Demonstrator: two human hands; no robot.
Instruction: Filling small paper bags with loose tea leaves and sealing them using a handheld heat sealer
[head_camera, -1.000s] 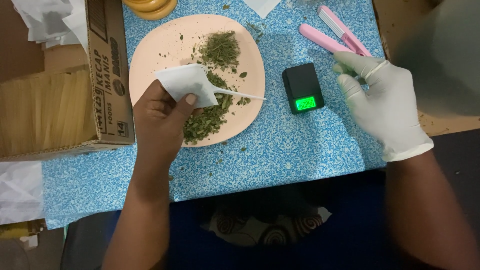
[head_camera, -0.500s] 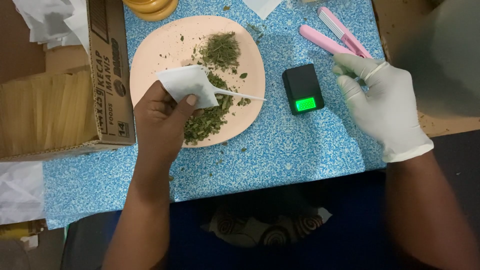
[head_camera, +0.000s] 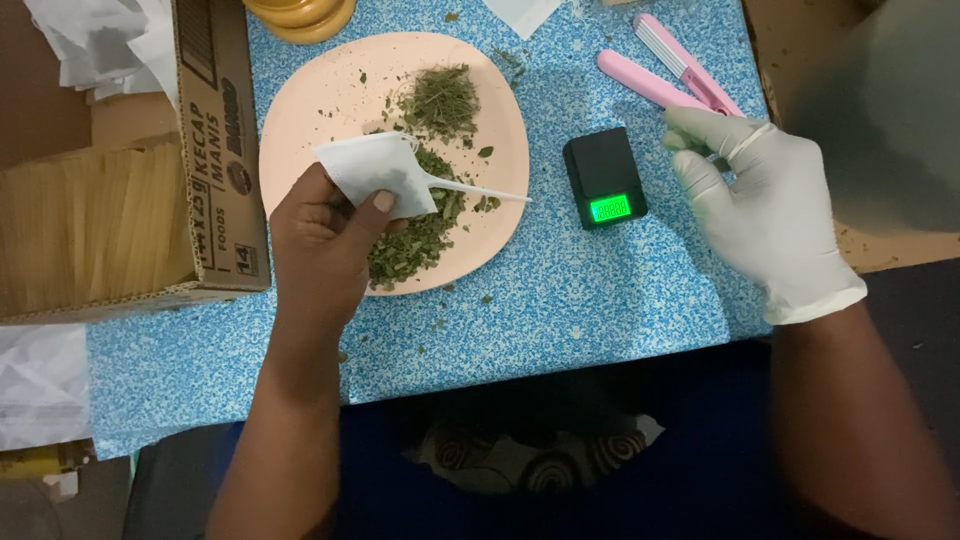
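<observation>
My bare left hand (head_camera: 320, 245) pinches a small white paper pouch (head_camera: 375, 172) with a thin white string trailing to the right, held over a peach plate (head_camera: 300, 100). Dried green herb (head_camera: 425, 220) lies in two heaps on that plate. My right hand (head_camera: 765, 205) wears a white glove and hovers at the table's right side, fingers loosely curled and holding nothing, its fingertips close to a pink flat tool (head_camera: 670, 75). A small black pocket scale (head_camera: 605, 178) with a lit green display sits between the plate and my gloved hand.
A cardboard box (head_camera: 215, 160) holding a stack of tan sheets stands at the left. White crumpled paper (head_camera: 100, 40) lies top left, a yellow round container (head_camera: 300, 15) at the top edge. The blue speckled table (head_camera: 560, 300) carries scattered herb crumbs.
</observation>
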